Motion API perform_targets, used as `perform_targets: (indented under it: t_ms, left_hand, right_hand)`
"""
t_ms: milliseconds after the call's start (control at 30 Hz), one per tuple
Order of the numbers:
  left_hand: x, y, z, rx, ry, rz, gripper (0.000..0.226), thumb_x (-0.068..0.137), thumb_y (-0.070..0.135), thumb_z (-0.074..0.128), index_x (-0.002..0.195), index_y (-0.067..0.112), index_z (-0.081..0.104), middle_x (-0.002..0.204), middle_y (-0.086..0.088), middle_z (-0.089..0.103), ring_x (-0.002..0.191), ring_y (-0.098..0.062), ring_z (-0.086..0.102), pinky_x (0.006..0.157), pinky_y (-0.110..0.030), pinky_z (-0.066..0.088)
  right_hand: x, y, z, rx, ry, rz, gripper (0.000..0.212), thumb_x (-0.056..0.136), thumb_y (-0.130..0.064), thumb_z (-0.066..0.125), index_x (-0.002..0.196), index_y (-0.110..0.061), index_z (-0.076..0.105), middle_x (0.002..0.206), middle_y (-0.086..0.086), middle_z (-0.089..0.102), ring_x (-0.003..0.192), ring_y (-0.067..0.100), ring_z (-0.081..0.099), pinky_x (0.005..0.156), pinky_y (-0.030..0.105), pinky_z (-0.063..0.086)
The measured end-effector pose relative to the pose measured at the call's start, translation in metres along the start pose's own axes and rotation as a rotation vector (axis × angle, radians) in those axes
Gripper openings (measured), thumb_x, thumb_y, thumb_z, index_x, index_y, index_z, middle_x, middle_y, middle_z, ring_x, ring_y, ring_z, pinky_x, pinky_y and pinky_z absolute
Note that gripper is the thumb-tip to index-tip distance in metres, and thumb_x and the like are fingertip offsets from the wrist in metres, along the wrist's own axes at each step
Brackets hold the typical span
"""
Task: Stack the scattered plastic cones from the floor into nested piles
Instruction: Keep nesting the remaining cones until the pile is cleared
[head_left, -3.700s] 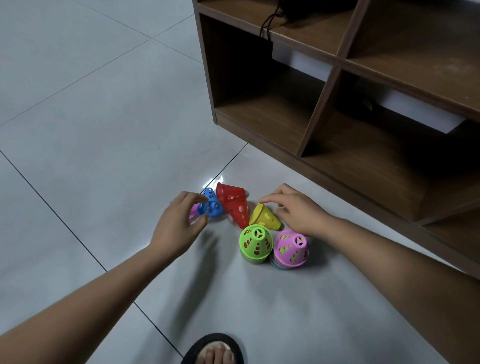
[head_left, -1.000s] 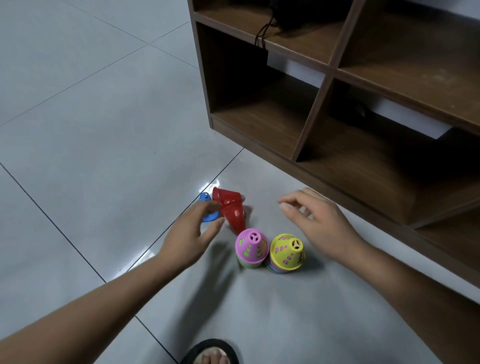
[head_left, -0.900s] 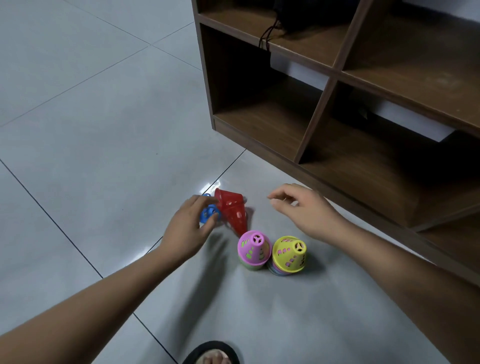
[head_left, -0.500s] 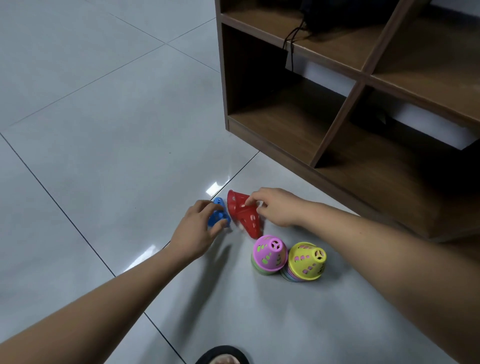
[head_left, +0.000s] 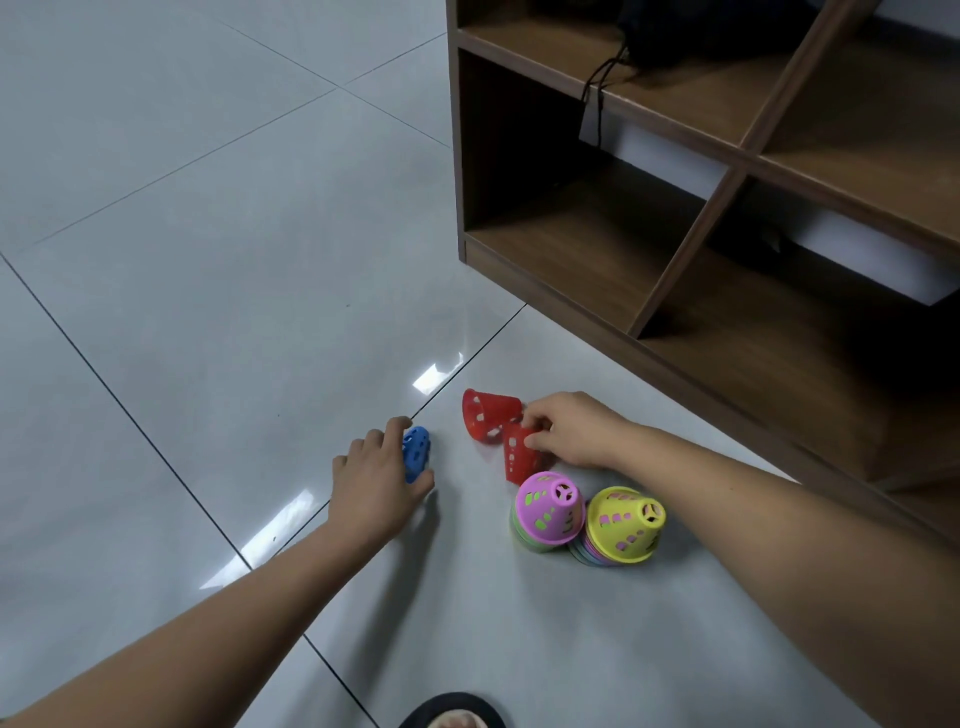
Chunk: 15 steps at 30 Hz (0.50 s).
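Two red cones lie on their sides on the floor: one (head_left: 485, 415) with its mouth facing left, the other (head_left: 517, 457) just below it. My right hand (head_left: 574, 434) pinches the lower red cone between thumb and fingers. To the left, my left hand (head_left: 376, 480) grips a blue cone (head_left: 416, 453) against the floor. Two nested piles stand upright in front: one topped by a pink cone (head_left: 549, 506), one topped by a yellow cone (head_left: 623, 525).
A brown wooden shelf unit (head_left: 675, 249) with open compartments stands right behind the cones; a black cord (head_left: 597, 98) hangs from its upper shelf. Grey tiled floor (head_left: 208, 260) stretches to the left. A foot in a black sandal (head_left: 452, 714) shows at the bottom edge.
My right hand has reached left and taken hold of a red cone. My left hand stays on the blue cone. Earlier, a pink and a yellow cone went onto the piles.
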<state>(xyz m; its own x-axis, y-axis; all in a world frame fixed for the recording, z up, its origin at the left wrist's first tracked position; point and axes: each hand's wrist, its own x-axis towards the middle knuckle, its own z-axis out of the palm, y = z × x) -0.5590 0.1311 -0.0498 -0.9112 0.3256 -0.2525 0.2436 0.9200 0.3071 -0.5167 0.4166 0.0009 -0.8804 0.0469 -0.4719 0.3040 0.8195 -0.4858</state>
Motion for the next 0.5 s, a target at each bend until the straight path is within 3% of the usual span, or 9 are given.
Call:
perform_targets:
  t_ms: [67, 133, 233, 333, 400, 500]
  left_hand:
    - [-0.001, -0.003, -0.003, 0.013, -0.005, -0.023, 0.060, 0.089, 0.046, 0.065, 0.143, 0.031, 0.043, 0.117, 0.000, 0.062, 0.108, -0.030, 0.058, 0.088, -0.041, 0.037]
    - [-0.004, -0.002, -0.011, -0.038, -0.003, -0.017, 0.059, 0.086, 0.042, 0.064, 0.141, 0.030, 0.045, 0.113, 0.001, 0.062, 0.103, -0.028, 0.057, 0.088, -0.040, 0.036]
    - [-0.015, 0.013, -0.030, -0.178, 0.014, 0.042, 0.060, 0.081, 0.043, 0.061, 0.139, 0.034, 0.045, 0.118, 0.005, 0.063, 0.102, -0.022, 0.058, 0.092, -0.039, 0.038]
    - [-0.030, 0.038, -0.051, -0.388, 0.050, 0.124, 0.062, 0.086, 0.038, 0.074, 0.141, 0.042, 0.043, 0.124, 0.016, 0.064, 0.102, -0.013, 0.061, 0.091, -0.034, 0.048]
    - [-0.041, 0.055, -0.064, -0.503, 0.063, 0.194, 0.064, 0.088, 0.038, 0.079, 0.139, 0.050, 0.042, 0.123, 0.024, 0.063, 0.108, -0.004, 0.064, 0.088, -0.031, 0.053]
    - [-0.055, 0.080, -0.082, -0.618, 0.077, 0.293, 0.063, 0.088, 0.038, 0.082, 0.137, 0.052, 0.045, 0.124, 0.030, 0.063, 0.120, 0.003, 0.062, 0.092, -0.024, 0.052]
  right_hand:
    - [-0.009, 0.004, -0.007, 0.088, 0.091, -0.014, 0.006, 0.094, -0.027, 0.076, 0.093, -0.030, 0.071, 0.089, -0.010, 0.070, 0.083, 0.012, 0.065, 0.074, 0.026, 0.047]
    - [-0.020, 0.008, -0.015, 0.168, 0.161, -0.033, 0.006, 0.094, -0.029, 0.077, 0.091, -0.027, 0.072, 0.083, -0.010, 0.071, 0.076, 0.007, 0.063, 0.071, 0.028, 0.047]
    - [-0.038, 0.021, -0.027, 0.316, 0.223, -0.049, 0.008, 0.098, -0.031, 0.073, 0.091, -0.026, 0.073, 0.082, -0.003, 0.073, 0.075, 0.012, 0.067, 0.074, 0.039, 0.054]
    - [-0.066, 0.032, -0.039, 0.536, 0.244, -0.034, 0.012, 0.104, -0.022, 0.067, 0.095, -0.021, 0.073, 0.082, 0.010, 0.073, 0.072, 0.016, 0.070, 0.074, 0.045, 0.060]
    - [-0.088, 0.035, -0.048, 0.671, 0.251, -0.034, 0.013, 0.107, -0.017, 0.062, 0.100, -0.013, 0.073, 0.079, 0.018, 0.070, 0.071, 0.018, 0.068, 0.070, 0.038, 0.059]
    - [-0.123, 0.035, -0.057, 0.837, 0.264, -0.012, 0.018, 0.109, -0.015, 0.057, 0.105, -0.003, 0.069, 0.078, 0.015, 0.068, 0.072, 0.021, 0.065, 0.065, 0.028, 0.057]
